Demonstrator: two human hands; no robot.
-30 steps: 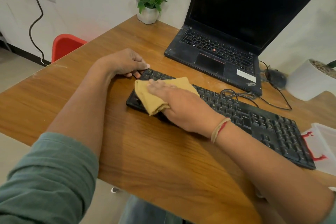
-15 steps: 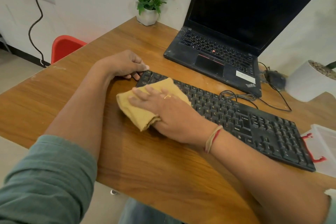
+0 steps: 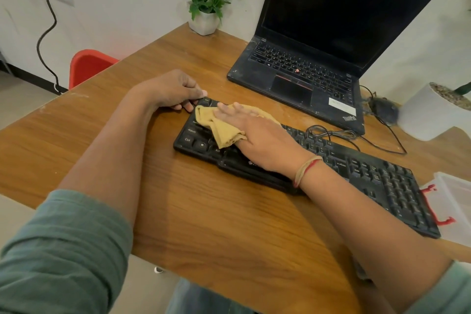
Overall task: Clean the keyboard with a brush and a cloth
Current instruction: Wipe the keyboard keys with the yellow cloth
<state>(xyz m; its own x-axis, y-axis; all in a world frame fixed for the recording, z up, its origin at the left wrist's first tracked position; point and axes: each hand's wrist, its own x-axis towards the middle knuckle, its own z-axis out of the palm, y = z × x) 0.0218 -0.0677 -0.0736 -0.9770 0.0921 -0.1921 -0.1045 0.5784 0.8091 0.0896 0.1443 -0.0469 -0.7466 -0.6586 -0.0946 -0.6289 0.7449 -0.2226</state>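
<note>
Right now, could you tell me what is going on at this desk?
A person is wiping a black keyboard with a yellow cloth. The right hand presses the cloth flat on the keyboard's left end, while the left hand holds its far left corner. An open laptop sits behind, screen dark.

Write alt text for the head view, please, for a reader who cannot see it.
A person's right hand presses a yellow cloth onto the left end of a black keyboard while the left hand holds its far corner.
</note>
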